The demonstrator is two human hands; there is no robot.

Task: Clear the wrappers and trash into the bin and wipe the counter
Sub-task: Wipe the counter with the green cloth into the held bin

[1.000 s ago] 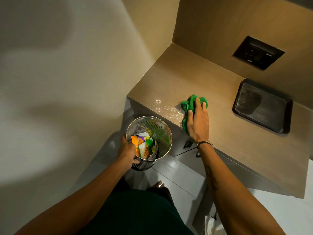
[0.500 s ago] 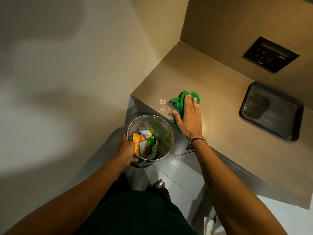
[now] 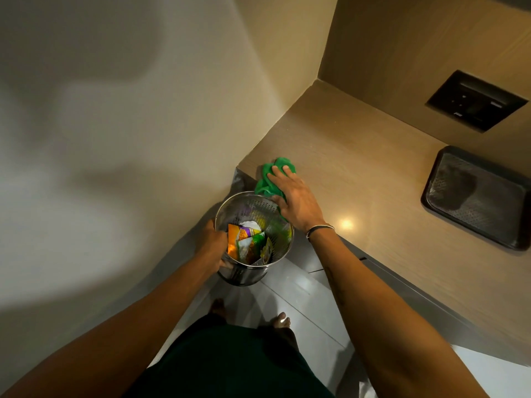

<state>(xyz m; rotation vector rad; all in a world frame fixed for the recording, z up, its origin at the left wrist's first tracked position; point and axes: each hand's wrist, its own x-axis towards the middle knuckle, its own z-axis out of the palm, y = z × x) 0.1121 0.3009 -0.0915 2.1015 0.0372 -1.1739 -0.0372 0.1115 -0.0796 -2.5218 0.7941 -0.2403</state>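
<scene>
A perforated metal bin (image 3: 275,214) is held just below the counter's near-left corner, with several colourful snack wrappers (image 3: 248,242) inside. My left hand (image 3: 212,248) grips the bin's left rim and side. My right hand (image 3: 296,202) presses flat on a crumpled green cloth (image 3: 273,170) at the edge of the wooden counter (image 3: 373,179), its thumb over the bin's rim. Part of the cloth hangs over the counter edge above the bin.
A dark rectangular tray (image 3: 477,196) lies at the right of the counter. A black socket panel (image 3: 475,100) is set in the back wall. A cream wall stands on the left. Cabinet fronts and a pale tiled floor lie below, with my bare feet (image 3: 283,321) visible.
My right hand has slid the green cloth leftward along the counter to its corner edge over the bin. The water droplets seen earlier are gone. The bin is raised closer to the edge.
</scene>
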